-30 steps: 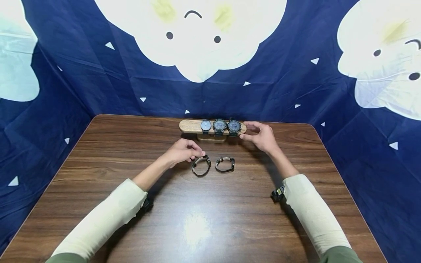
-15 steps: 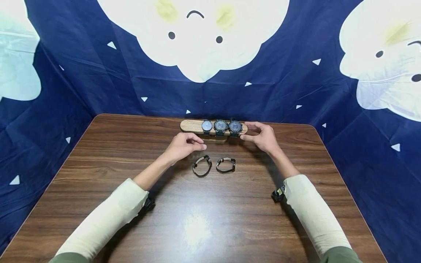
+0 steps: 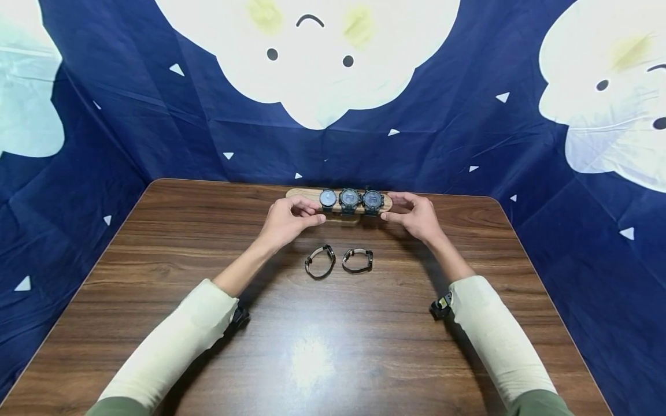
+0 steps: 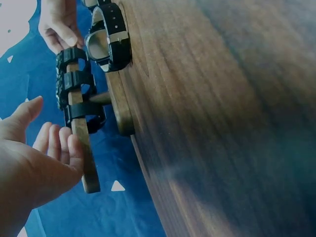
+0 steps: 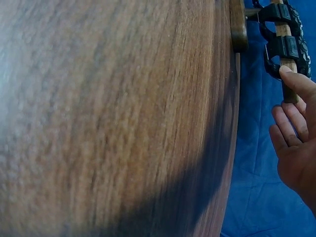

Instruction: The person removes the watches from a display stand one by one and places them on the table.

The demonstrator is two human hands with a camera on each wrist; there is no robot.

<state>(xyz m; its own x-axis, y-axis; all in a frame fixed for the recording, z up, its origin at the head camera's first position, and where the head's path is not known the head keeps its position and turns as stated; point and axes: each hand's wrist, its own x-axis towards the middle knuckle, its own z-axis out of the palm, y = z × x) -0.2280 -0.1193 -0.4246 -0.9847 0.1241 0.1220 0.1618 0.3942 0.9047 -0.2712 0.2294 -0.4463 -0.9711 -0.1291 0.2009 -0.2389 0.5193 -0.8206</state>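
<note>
A wooden watch stand stands at the table's far edge, its raised bar carrying three dark watches side by side: a plain round-faced watch, a chunkier middle watch and a similar right watch. My right hand pinches the bar's right end between thumb and fingers. At the bar's left part is my left hand, thumb apart from the fingers, close beside the round-faced watch. In the left wrist view those fingers overlap the wooden bar, and the thumb stands away from it.
Two buckled watches, the left loose watch and the right loose watch, rest on the wood-grain table in front of the stand. Behind the table hangs a blue cloth with white clouds.
My left hand has let go of the left loose watch and moved up and away to the stand's left part. My right hand stays at the stand's right end.
</note>
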